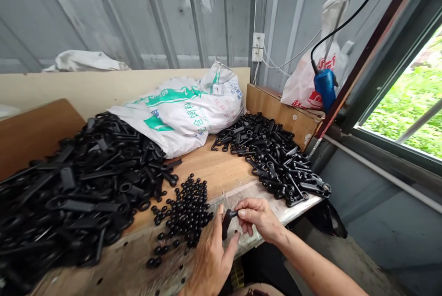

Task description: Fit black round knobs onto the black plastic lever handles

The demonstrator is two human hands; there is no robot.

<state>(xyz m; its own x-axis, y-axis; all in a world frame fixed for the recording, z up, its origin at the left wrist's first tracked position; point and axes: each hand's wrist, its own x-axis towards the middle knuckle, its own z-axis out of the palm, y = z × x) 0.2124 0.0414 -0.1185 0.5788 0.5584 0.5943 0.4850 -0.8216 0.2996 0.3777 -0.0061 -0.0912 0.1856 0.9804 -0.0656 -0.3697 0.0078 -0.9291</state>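
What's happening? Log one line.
left hand: cradles black plastic-looking piece | right hand: pinches its end | nearby: heaped small black balls

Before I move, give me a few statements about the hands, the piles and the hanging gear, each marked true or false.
1. The right hand pinches one end of a black part. True.
2. The small round pieces lie behind the white sack. False: the small round pieces lie nearer than the white sack.
3. The blue device hangs by a black cable. True.
4. The right pile is bigger than the left one. False: the left pile is bigger than the right pile.
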